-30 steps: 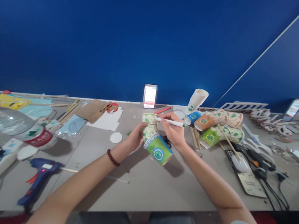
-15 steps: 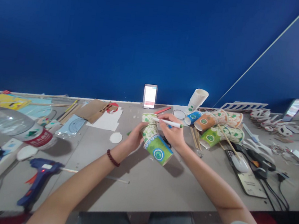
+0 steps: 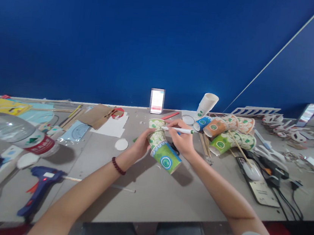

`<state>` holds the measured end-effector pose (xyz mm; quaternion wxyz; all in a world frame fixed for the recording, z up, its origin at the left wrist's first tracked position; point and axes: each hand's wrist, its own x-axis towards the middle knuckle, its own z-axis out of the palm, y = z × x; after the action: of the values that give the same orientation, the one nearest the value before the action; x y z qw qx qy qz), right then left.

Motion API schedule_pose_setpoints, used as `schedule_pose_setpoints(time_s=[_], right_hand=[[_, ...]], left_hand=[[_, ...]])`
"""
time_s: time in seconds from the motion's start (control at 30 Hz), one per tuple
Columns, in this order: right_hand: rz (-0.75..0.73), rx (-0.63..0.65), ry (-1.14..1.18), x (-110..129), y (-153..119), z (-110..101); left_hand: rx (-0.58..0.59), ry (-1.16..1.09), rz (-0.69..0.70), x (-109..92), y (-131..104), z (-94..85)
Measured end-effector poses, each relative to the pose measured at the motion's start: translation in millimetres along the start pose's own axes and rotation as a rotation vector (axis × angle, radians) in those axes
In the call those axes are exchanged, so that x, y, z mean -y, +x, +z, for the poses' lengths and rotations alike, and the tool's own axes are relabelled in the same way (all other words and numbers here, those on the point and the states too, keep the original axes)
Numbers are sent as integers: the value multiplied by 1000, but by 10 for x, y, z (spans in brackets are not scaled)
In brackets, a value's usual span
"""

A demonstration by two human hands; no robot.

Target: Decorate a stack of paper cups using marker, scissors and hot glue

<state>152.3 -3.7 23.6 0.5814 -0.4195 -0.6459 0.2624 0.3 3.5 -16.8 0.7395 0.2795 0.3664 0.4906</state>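
Fingers of our left hand (image 3: 142,143) grip joined green-patterned paper cups (image 3: 166,159) over the grey bench (image 3: 146,207); our right hand (image 3: 184,143) pinches a slim white pen (image 3: 182,130) at the upper cup—touching, perhaps—which calls for steadiness.

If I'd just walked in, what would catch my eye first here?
Probably the bright blue wall filling the upper half. Then, at the center, the left hand holds a bent column of patterned paper cups while the right hand holds a white pen against it. At far left, a big red-capped bottle lies on the table.
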Motion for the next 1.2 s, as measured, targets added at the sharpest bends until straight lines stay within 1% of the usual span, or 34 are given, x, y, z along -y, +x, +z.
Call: schedule_pose_setpoints(time_s=[0.23,0.5,0.83,0.97,1.2], right_hand=[[-28,-18,-56,57,-1,-2],[-17,-13,-68,43,1,-3],[-4,-24,-18,19,-6,1],[-21,-28,-5,33,-7,-4],[-34,-37,-14,-12,11,-9]], left_hand=[[-16,1,5,-1,-8,17],[-9,-3,8,12,8,-4],[-8,-3,-3,10,1,-4],[-19,2,2,-6,-8,16],[12,-1,11,14,18,-6]])
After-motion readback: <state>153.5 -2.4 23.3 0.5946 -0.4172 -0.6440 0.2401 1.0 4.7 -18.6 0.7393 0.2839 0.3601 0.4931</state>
